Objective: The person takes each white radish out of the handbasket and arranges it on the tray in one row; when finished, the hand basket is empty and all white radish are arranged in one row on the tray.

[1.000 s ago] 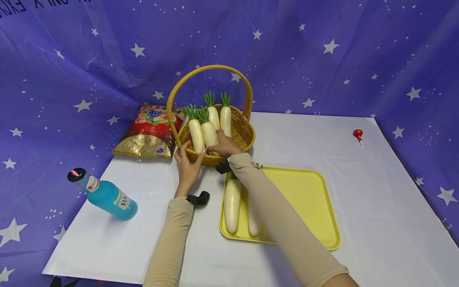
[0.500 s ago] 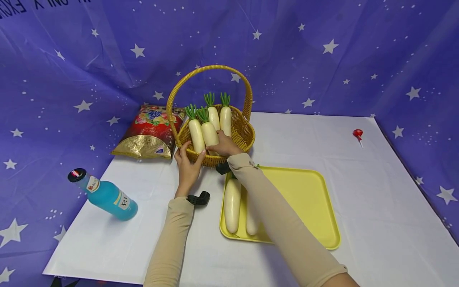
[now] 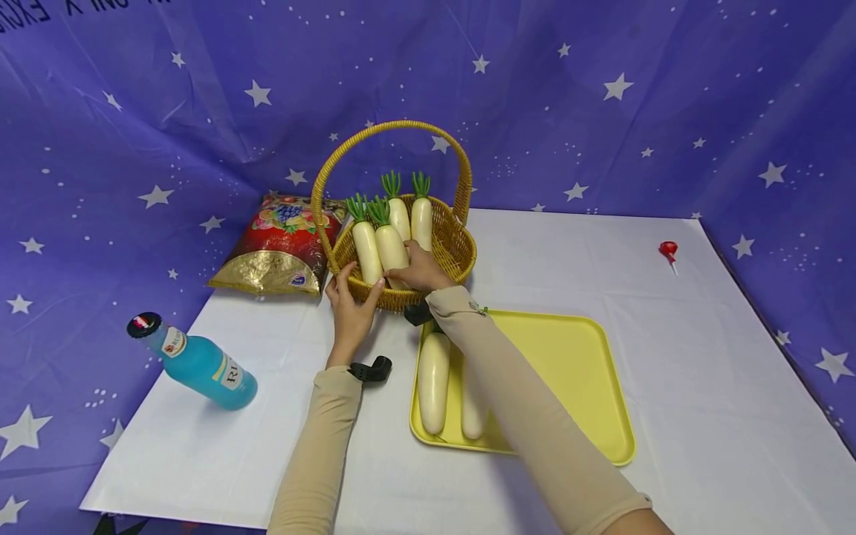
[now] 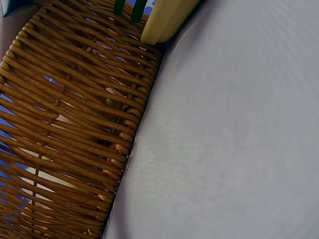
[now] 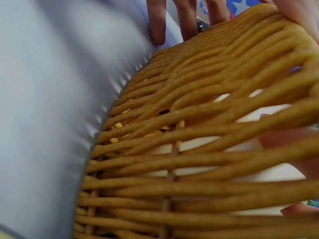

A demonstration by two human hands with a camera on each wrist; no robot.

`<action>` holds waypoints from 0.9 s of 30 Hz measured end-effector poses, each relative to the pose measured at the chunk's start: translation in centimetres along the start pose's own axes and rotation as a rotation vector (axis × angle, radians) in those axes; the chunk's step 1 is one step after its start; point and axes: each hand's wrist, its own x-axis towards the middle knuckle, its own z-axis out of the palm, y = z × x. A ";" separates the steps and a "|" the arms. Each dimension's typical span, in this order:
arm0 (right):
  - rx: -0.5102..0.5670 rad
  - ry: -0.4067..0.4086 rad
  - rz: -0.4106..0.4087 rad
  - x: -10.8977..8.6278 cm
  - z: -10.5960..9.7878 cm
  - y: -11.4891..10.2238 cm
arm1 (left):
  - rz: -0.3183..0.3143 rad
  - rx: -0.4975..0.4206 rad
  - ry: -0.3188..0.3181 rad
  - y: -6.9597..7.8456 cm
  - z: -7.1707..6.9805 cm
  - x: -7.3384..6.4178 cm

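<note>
A wicker basket with a tall handle holds several white radishes with green tops, all leaning in it. My right hand reaches over the basket's front rim and holds the front white radish, thumb on its near side. At the front left, my left hand grips the basket rim, thumb and fingers spread apart. In the right wrist view, left fingers lie against the outside of the wicker. Only wicker wall and tablecloth fill most of the left wrist view.
A yellow tray in front bears a white radish and another, partly under my right forearm. Left stand a blue bottle and, farther back, a red and gold bag. A red lollipop lies far right.
</note>
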 end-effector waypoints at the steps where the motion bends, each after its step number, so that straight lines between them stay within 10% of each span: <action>1: 0.002 0.005 -0.002 0.1 0.0 0.1 | 0.000 0.002 0.000 0.0 0.0 0.0; 27: 0.561 0.131 -0.112 -0.6 -1.5 1.0 | -0.006 0.005 -0.002 0.2 0.1 0.0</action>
